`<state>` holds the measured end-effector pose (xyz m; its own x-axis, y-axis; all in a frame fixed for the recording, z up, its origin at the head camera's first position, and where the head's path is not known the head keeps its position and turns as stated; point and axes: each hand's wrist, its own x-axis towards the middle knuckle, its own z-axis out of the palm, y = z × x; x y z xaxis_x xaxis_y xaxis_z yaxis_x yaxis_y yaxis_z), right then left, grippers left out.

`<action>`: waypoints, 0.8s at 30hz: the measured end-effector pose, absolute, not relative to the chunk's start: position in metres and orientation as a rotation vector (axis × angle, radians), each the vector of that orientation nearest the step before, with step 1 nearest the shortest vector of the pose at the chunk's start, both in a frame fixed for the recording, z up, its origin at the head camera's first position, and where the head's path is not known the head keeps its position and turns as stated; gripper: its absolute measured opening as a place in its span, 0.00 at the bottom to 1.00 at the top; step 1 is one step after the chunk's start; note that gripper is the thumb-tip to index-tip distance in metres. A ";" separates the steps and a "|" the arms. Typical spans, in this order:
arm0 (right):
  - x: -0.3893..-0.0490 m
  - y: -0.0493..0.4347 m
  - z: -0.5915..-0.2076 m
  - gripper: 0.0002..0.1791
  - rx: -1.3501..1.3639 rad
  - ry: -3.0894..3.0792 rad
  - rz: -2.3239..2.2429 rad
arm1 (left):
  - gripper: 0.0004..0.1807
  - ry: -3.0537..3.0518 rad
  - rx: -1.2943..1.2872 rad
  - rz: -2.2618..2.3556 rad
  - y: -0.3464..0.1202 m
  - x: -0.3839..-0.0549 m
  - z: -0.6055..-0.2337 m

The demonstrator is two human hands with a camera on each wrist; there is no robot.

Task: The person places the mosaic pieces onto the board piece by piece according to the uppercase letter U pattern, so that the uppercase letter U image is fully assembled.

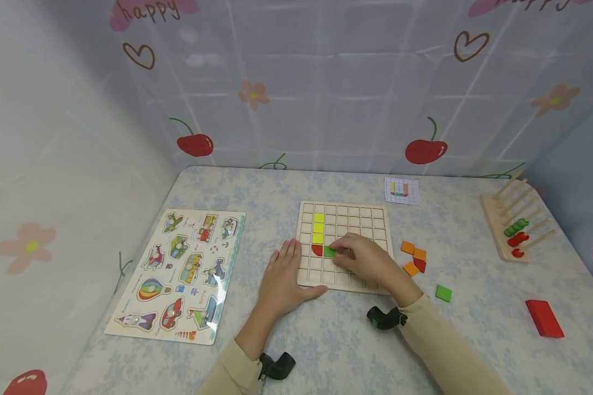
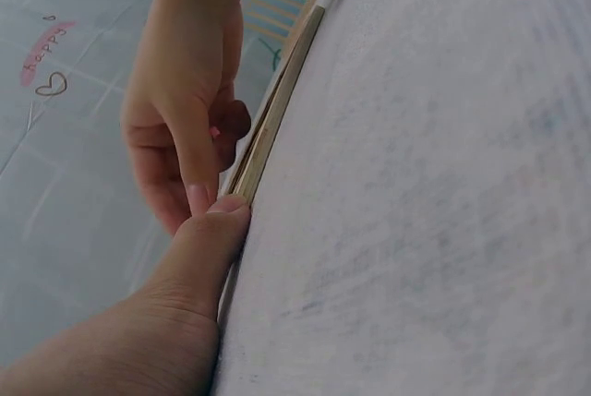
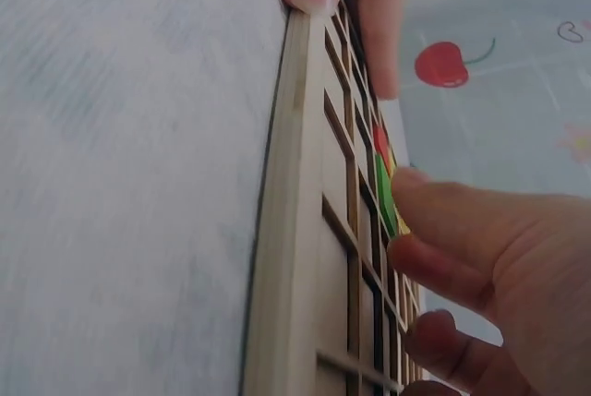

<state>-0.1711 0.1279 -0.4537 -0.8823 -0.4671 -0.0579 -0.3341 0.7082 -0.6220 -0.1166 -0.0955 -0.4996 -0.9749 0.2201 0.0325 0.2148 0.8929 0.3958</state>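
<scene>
A wooden grid board lies on the table. Three yellow square tiles form a column in it, with a red rounded tile below them. My right hand is over the board, its curled fingertips pinching a green square tile beside the red one. In the right wrist view the green tile meets the fingertips. My left hand lies with straight fingers along the board's left edge. Its thumb touches the board's front edge.
Right of the board lie several orange tiles, a red tile and a green tile. A pattern card lies behind. A vehicle puzzle is at left; a peg stand and red block are at right.
</scene>
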 end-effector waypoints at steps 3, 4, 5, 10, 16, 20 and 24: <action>-0.169 0.141 -0.455 0.19 -0.641 2.678 -0.957 | 0.68 3.037 0.343 0.638 -0.095 -0.117 -0.499; -0.169 0.146 -0.456 0.20 -0.649 2.670 -0.970 | 0.68 3.036 0.342 0.641 -0.095 -0.117 -0.499; -0.168 0.151 -0.456 0.20 -0.649 2.667 -0.978 | 0.68 3.034 0.340 0.644 -0.095 -0.117 -0.499; -0.162 0.178 -0.451 0.16 -0.594 2.631 -1.045 | 0.68 3.039 0.342 0.657 -0.095 -0.116 -0.500; -0.149 0.214 -0.449 0.12 -0.571 2.669 -1.093 | 0.68 3.043 0.357 0.667 -0.095 -0.116 -0.501; -0.140 0.237 -0.450 0.12 -0.533 2.697 -1.097 | 0.68 3.044 0.362 0.664 -0.095 -0.116 -0.501; -0.133 0.255 -0.449 0.12 -0.470 2.736 -1.057 | 0.68 3.036 0.345 0.646 -0.095 -0.117 -0.502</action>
